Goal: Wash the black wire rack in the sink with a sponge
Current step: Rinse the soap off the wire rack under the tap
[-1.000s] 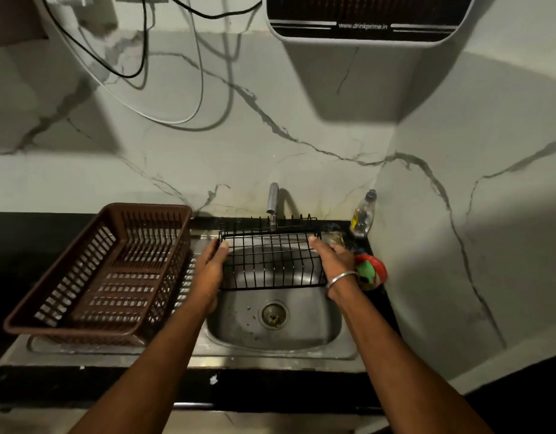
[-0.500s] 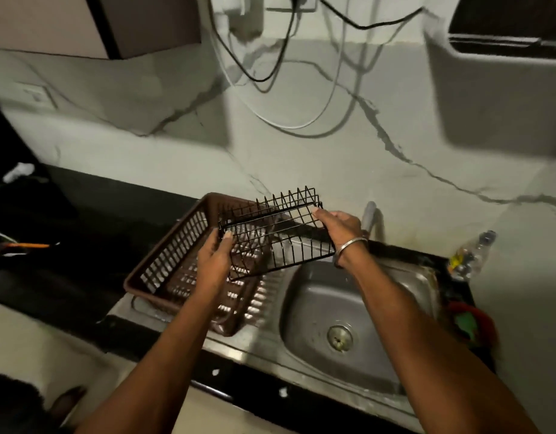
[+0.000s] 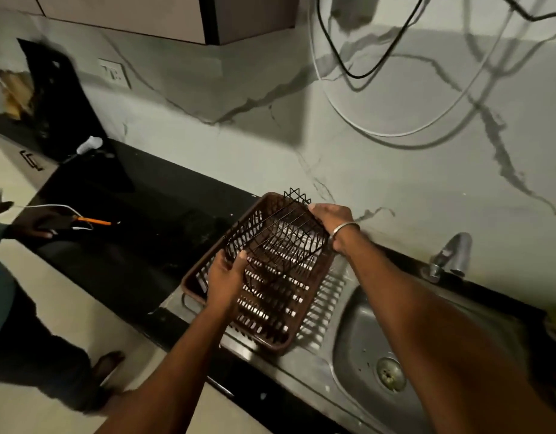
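Observation:
The black wire rack (image 3: 278, 238) hangs tilted over the brown plastic basket (image 3: 193, 285), which stands on the steel drainboard left of the sink (image 3: 358, 333). My left hand (image 3: 226, 274) grips the rack's near left edge. My right hand (image 3: 331, 219), with a metal bangle on the wrist, grips its far right edge. The sink basin holds nothing but its drain (image 3: 391, 374). No sponge is clearly visible; a blurred green thing sits at the far right edge.
The tap (image 3: 449, 255) stands behind the sink on the marble wall. A black counter (image 3: 139, 214) runs to the left. Another person's hand (image 3: 35, 222) holds a white cable there, and their foot (image 3: 109, 360) is on the floor. Cables hang on the wall.
Both hands have carried the rack from over the sink leftward to above the brown basket. The view has swung left, showing the counter and another person.

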